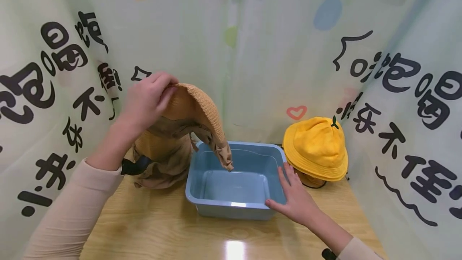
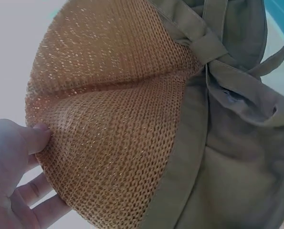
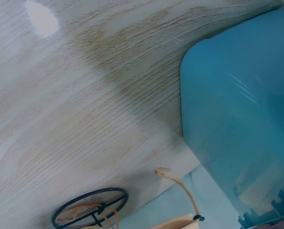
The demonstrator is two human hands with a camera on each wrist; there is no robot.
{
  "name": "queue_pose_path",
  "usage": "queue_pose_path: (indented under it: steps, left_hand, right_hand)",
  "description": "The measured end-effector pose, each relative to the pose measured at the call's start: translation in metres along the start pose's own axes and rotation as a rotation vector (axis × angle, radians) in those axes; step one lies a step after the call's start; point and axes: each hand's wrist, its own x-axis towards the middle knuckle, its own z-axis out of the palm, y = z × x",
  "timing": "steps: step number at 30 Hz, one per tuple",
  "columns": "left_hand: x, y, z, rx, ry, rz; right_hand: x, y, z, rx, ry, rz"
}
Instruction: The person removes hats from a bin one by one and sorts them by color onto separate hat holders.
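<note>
My left hand (image 1: 149, 97) pinches the edge of a tan woven sun hat (image 1: 209, 109) with brown cloth sewn to it, raised at the left side of a blue plastic bin (image 1: 231, 203). In the left wrist view the thumb and fingers grip the woven part (image 2: 108, 138), and a knotted cloth tie (image 2: 211, 50) shows beside it. More straw and brown cloth (image 1: 166, 171) hang below that hand; I cannot tell whether they belong to the same hat. My right hand (image 1: 297, 198), fingers spread, rests on the bin's right rim.
A yellow bucket hat (image 1: 314, 147) with a green sprout stands right of the bin. In the right wrist view a black wire ring base (image 3: 91, 205) sits on the wooden table (image 3: 84, 119). Printed curtains (image 1: 252, 71) enclose the table's back and sides.
</note>
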Motion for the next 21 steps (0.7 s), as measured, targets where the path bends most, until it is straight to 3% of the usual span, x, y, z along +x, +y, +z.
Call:
queue_pose_path:
  steps: [6,12,17,21]
  left_hand:
    - [-0.001,-0.023,-0.009,0.031,0.056,-0.083]
    - [-0.009,-0.045,-0.006,0.019,0.116,-0.121]
    - [-0.015,-0.061,-0.002,0.019,0.102,-0.149]
    - [-0.018,-0.071,0.002,0.022,0.083,-0.140]
  right_hand:
    - [0.000,-0.001,0.000,0.030,0.000,0.002]
    - [-0.001,0.000,-0.007,0.090,-0.039,-0.001]
    - [0.008,-0.006,-0.033,0.050,-0.081,-0.005]
    - [0.031,-0.020,-0.060,-0.012,-0.121,-0.056]
